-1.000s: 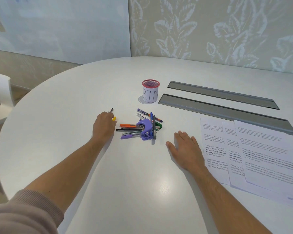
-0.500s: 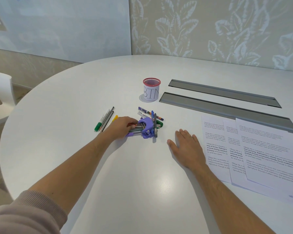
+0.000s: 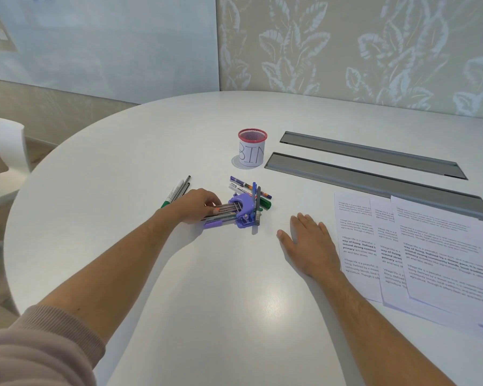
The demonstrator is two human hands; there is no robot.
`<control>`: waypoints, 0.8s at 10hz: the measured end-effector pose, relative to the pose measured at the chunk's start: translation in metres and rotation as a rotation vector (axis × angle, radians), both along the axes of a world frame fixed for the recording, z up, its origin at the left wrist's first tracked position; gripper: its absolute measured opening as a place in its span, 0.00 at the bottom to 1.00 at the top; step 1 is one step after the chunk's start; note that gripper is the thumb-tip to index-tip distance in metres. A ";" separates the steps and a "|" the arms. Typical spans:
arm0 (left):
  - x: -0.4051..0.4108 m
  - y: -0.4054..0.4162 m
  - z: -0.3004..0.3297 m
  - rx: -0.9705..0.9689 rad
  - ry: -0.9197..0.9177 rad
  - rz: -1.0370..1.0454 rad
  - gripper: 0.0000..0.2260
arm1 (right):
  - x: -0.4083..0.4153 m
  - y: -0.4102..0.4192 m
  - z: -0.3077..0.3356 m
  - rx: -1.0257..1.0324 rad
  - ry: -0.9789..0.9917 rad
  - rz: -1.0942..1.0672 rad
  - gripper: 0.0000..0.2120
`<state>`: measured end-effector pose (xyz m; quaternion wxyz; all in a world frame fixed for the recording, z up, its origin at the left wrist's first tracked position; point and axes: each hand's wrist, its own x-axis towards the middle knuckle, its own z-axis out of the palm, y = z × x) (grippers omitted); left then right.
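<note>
1. Left hand [image 3: 194,206]: I see it reached forward onto the pen pile [image 3: 223,212], near the middle of the tabletop [image 3: 207,302]. Its fingers [image 3: 211,210] are curled over the left ends of several pens lying side by side. An orange tip shows right at the fingertips. I cannot tell which single pen is gripped.

2. Pen pile: the pens under the hand run left to right and pass beneath a purple plastic tool [image 3: 244,210] that sits on top of them. More pens lie crossed just behind and to the right of that tool, among them a blue one standing nearly on end against it and a thick green one.

3. Right hand [image 3: 310,243]: it lies palm down on the tabletop, fingers straight and slightly spread, holding nothing. It is near the pile, to its right, and apart from it.

4. Other items:
- A green marker [image 3: 173,192] and two black pens [image 3: 185,185] lie together just left of the left hand.
- A red-rimmed cup [image 3: 251,154] lettered BIN stands upright behind the pile.
- Three overlapping printed sheets [image 3: 435,246] lie just right of the right hand.
- Two grey strips [image 3: 374,181] are set into the tabletop behind the sheets.
</note>
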<state>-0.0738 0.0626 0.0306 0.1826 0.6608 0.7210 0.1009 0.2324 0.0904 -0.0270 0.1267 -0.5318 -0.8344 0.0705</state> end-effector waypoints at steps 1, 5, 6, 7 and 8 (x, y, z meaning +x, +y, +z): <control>-0.002 -0.001 0.001 -0.005 -0.018 0.003 0.09 | 0.000 0.000 0.000 -0.001 0.000 0.002 0.31; -0.024 -0.020 0.006 0.049 -0.051 0.055 0.03 | 0.000 0.002 -0.002 0.003 0.000 -0.003 0.32; -0.034 -0.028 0.008 0.088 -0.093 0.118 0.02 | 0.000 0.002 -0.002 0.012 -0.003 0.000 0.32; -0.040 -0.032 0.010 0.110 -0.114 0.164 0.02 | 0.000 0.002 -0.002 0.009 0.004 -0.001 0.32; -0.050 -0.039 0.016 0.131 -0.140 0.202 0.01 | 0.000 0.002 -0.001 0.001 0.005 0.002 0.32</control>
